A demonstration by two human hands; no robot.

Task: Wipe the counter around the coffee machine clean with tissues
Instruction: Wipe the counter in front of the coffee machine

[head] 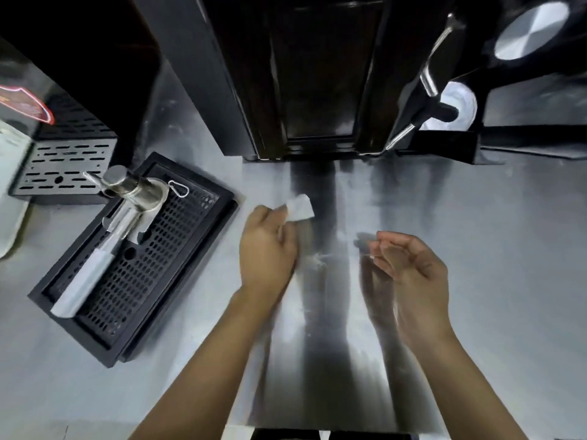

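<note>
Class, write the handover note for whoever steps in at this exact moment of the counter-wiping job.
Left hand: closed on a folded white tissue, low over the steel counter just in front of the coffee machine.
Right hand: empty, fingers loosely curled, hovering to the right.
Drip tray sits off to the left with a metal tool lying on it.
Done: cannot tell how much is wiped; a small smudge shows between the hands.
Left: wipe that patch and around the machine's base.

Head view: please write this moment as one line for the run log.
stage: wiping | left hand: holds tissue on counter before coffee machine | right hand: empty, loosely curled above counter | drip tray: left
</note>
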